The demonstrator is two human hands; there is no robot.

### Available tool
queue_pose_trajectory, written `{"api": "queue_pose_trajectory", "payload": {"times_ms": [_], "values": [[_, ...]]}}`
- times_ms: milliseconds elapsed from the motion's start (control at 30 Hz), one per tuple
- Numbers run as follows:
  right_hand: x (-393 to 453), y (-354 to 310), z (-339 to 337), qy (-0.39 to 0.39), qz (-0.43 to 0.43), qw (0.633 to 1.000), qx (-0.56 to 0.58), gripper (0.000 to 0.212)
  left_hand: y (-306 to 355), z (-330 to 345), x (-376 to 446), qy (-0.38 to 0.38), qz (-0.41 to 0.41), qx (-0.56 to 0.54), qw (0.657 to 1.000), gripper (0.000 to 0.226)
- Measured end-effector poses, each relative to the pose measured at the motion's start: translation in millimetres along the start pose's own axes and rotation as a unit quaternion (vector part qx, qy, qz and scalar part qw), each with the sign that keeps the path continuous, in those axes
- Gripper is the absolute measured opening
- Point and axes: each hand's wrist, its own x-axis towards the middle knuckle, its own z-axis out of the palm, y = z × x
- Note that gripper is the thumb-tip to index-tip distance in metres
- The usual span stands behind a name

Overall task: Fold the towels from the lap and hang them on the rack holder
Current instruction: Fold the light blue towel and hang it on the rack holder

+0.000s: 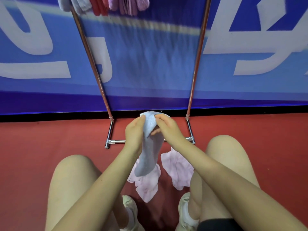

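Note:
A pale blue-grey towel hangs lengthwise in front of my knees. My left hand grips its upper left edge, and my right hand pinches the top corner beside it. Two pink towels lie on the red floor between my legs, one under the hanging towel and one to the right. The metal rack stands straight ahead, with grey, red and pink folded towels hung over its top bar.
A blue banner with white lettering forms the wall behind the rack. The rack's chrome base bar rests on the red floor just beyond my hands. My knees flank the towels and my shoes are below.

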Motion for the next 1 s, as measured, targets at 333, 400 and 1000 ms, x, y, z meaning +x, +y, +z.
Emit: {"api": "queue_pose_trajectory", "payload": {"times_ms": [333, 400, 1000], "values": [[0, 2, 1, 0.024, -0.102, 0.991, -0.084, 0.012, 3, -6, 4, -0.046, -0.011, -0.001, 0.999, 0.032], [2, 4, 0, 0.035, -0.107, 0.989, -0.095, 0.014, 5, -3, 1, -0.024, -0.029, -0.009, 0.999, 0.031], [1, 7, -1, 0.078, -0.265, 0.932, -0.236, 0.010, 0, 2, 2, 0.025, -0.052, -0.023, 0.998, 0.039]]}}
